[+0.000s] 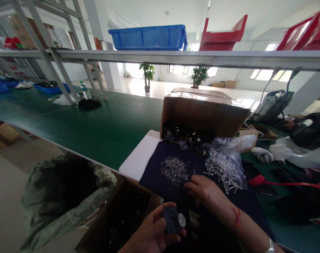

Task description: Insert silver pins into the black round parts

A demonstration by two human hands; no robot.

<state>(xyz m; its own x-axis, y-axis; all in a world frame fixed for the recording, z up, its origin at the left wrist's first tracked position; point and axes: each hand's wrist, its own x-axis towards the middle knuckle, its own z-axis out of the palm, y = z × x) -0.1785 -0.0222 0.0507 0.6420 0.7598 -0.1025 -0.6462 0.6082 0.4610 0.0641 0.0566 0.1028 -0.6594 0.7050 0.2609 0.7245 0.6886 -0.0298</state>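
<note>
Left hand [151, 232] holding a dark round part [170, 219] over an open cardboard box [120, 214]

Fingers close firmly around the part, and a silver metal disc [181, 220] sits against one side of it. Small dark bits lie in the box below, too dim to identify. The right hand [204, 191] is drawn narrow, its fingertips [190, 188] pinched together at the edge of a heap of short metal pins [174, 171] on a navy cloth [160, 154] (whether a pin is caught between them is too small to tell). A red thread [236, 218] and a metal bracelet [269, 246] circle that wrist.

Just beyond the hand, a clear plastic bag [225, 165] of longer pins lies with some spilling onto the cloth. Further back, a second cardboard box [204, 116] faces the hands, with a mass of dark parts [186, 135] at its mouth. A white board [138, 154] lies beside the cloth on the green surface [83, 119], which also carries a water bottle [85, 90] and blue trays [51, 88]. A grey-green plastic sack [38, 218] stands open on the floor [17, 189]. Overhead, a shelf [175, 58] holds a blue crate [149, 37] and red crates [223, 35].
</note>
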